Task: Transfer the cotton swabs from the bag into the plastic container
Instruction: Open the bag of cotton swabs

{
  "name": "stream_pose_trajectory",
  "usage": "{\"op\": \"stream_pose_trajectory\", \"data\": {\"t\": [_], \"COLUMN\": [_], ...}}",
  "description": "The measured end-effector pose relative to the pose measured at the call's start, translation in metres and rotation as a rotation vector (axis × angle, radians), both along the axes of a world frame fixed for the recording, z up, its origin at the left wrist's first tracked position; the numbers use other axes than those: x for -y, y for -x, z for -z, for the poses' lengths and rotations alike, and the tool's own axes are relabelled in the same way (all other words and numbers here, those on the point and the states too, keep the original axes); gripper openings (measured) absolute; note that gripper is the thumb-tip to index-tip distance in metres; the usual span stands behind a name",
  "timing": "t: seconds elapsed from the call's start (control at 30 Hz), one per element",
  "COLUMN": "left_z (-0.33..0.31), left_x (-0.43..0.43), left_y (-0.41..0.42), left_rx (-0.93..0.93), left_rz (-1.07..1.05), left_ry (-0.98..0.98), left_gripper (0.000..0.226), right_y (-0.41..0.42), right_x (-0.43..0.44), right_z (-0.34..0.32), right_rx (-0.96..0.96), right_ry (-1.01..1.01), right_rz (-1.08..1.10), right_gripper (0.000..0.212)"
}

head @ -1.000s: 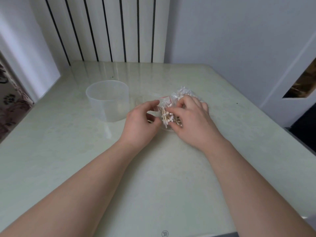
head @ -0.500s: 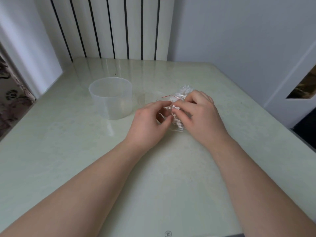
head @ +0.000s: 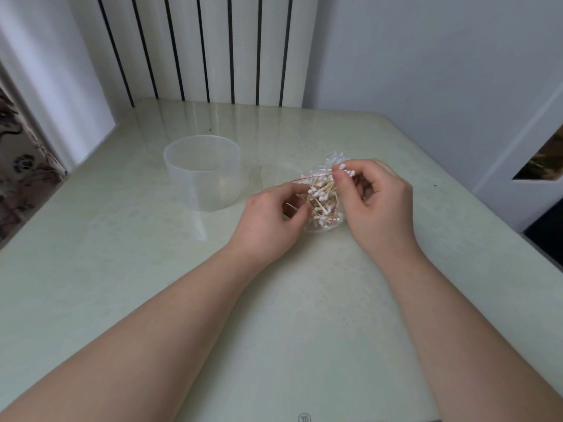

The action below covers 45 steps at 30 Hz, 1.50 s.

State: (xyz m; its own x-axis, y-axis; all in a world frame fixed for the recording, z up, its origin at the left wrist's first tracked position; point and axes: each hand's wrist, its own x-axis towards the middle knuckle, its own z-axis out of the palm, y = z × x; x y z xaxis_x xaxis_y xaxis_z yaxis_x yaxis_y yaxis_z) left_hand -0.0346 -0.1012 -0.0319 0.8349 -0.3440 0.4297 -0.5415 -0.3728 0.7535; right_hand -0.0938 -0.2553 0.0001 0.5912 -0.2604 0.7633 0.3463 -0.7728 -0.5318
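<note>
Bag point(head: 330, 219) tugged wider btwn L hand point(head: 268, 214), R hand point(head: 377, 202), swabs point(head: 320, 193) inside, container point(head: 202, 173) beside

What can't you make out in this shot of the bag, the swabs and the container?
All in the head view:
Mouth of the bag, open or sealed: covered by fingers of the left hand and right hand.
Count of cotton swabs: too small, tangled.
Whether the right hand pinches swabs or only film: thumb hides it.
Faint clear disc beside the container: too transparent to identify.
</note>
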Motion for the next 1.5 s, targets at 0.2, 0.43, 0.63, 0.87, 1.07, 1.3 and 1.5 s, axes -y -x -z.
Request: {"op": "stream_pose_trajectory", "data": {"t": [0.2, 0.43, 0.63, 0.87, 1.07, 1.3, 1.5], "left_z": [-0.001, -0.002, -0.006, -0.011, -0.005, -0.013, -0.013], "left_x": [-0.001, -0.001, -0.003, -0.004, -0.005, -0.01, -0.013], "left_y": [0.0, 0.001, 0.001, 0.006, 0.004, 0.007, 0.005], "left_rx": [-0.021, -0.033, -0.106, -0.091, 0.163, 0.211, 0.138], "left_rz": [-0.002, -0.01, -0.02, 0.051, 0.168, 0.194, 0.157], "left_ry": [0.014, 0.012, 0.146, 0.221, 0.023, -0.03, -0.075], "left_gripper": [0.025, 0.025, 0.024, 0.027, 0.04, 0.024, 0.017], "right_y": [-0.004, -0.001, -0.004, -0.003, 0.002, 0.001, 0.0], "right_x": [0.006, 0.004, 0.005, -0.004, -0.013, -0.015, -0.007], "right_z": [0.001, -0.007, -0.007, -0.008, -0.01, -0.01, -0.012], "right_rx": [-0.002, -0.043, -0.121, -0.189, -0.277, -0.316, -0.246], "right_ry": [-0.168, -0.455, -0.65, -0.593, -0.686, -0.723, -0.809], "right_rz": [0.01, -0.085, -0.162, -0.209, -0.362, -0.386, -0.339], "right_gripper": [0.017, 0.014, 0.015, 0.019, 0.012, 0.01, 0.017]}}
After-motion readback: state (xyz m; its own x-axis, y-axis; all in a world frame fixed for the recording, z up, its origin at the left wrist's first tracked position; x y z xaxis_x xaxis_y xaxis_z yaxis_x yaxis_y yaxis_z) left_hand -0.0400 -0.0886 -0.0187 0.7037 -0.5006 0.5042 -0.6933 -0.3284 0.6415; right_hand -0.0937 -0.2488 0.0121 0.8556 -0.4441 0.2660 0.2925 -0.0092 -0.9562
